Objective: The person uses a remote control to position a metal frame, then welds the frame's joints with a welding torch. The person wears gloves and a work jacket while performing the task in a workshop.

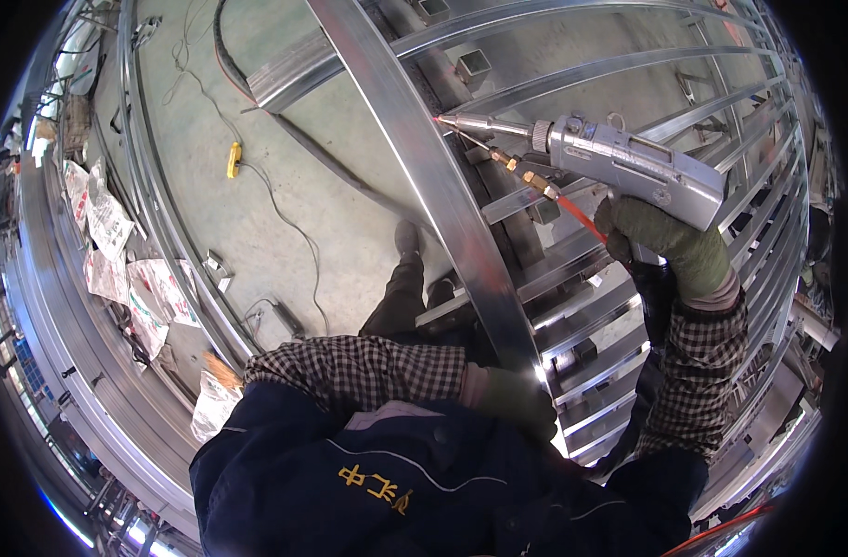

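Observation:
A silver handheld welding gun [639, 160] points left, its narrow nozzle tip at the edge of a long square metal tube [422, 153]. My right hand [673, 239], in a green glove, is wrapped round the gun's grip. Brass fittings [526, 174] and an orange hose [580, 218] run beneath the nozzle. Low in the view, my left hand [517, 401], also in a green glove, lies close to the near end of the tube. Its fingers are hidden, so whether it grips the tube does not show.
Many parallel metal bars [619, 74] form a frame on the right. A tube stub [294, 70] joins the long tube on the left. A black cable [336, 167] and a thin cord with a yellow connector [233, 160] lie on the floor. Stacked metal profiles [80, 371] line the left.

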Demonstrator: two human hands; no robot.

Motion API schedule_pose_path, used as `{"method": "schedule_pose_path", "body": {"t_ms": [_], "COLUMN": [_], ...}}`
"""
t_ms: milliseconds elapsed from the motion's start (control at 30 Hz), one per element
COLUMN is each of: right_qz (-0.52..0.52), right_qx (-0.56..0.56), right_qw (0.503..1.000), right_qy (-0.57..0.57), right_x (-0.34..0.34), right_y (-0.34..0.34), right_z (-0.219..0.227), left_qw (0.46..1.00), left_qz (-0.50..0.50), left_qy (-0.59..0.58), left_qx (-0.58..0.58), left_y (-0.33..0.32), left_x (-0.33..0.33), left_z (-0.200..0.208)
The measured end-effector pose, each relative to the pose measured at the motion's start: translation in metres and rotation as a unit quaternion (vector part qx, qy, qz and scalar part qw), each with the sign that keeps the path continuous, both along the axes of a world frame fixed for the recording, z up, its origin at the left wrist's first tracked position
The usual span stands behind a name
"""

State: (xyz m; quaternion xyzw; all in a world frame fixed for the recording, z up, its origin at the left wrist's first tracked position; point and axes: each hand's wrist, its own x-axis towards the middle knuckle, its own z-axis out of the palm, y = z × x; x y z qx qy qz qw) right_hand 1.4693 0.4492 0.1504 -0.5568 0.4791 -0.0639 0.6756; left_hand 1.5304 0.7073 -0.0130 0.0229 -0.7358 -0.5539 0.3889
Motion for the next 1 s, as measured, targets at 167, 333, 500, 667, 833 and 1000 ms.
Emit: {"method": "schedule_pose_path", "body": {"t_ms": [167, 333, 500, 667, 833, 1000], "right_qz": [0.014, 0.007, 0.026, 0.044, 0.038, 0.011], "right_qx": [0.016, 0.015, 0.015, 0.005, 0.002, 0.024], "right_qw": [1.0, 1.0, 1.0, 0.997, 0.997, 0.999], "right_qy": [0.006, -0.002, 0.003, 0.062, 0.071, 0.039], "right_x": [0.001, -0.002, 0.0, 0.003, 0.006, 0.006], "right_y": [-0.005, -0.005, -0.01, -0.014, -0.012, -0.01], "right_z": [0.003, 0.003, 0.002, 0.012, 0.018, 0.014], "left_qw": [0.999, 0.997, 0.997, 0.996, 0.997, 1.0], "left_qz": [-0.009, 0.011, 0.002, 0.022, -0.012, -0.031], "left_qy": [-0.034, -0.051, -0.044, -0.032, -0.046, 0.0], "left_qx": [-0.021, -0.065, -0.066, -0.075, -0.068, -0.002], "left_y": [-0.005, -0.011, -0.014, -0.017, -0.021, -0.023], "left_x": [0.002, 0.007, 0.009, 0.012, 0.013, 0.012], "left_z": [0.006, 0.012, 0.015, 0.017, 0.019, 0.019]}}
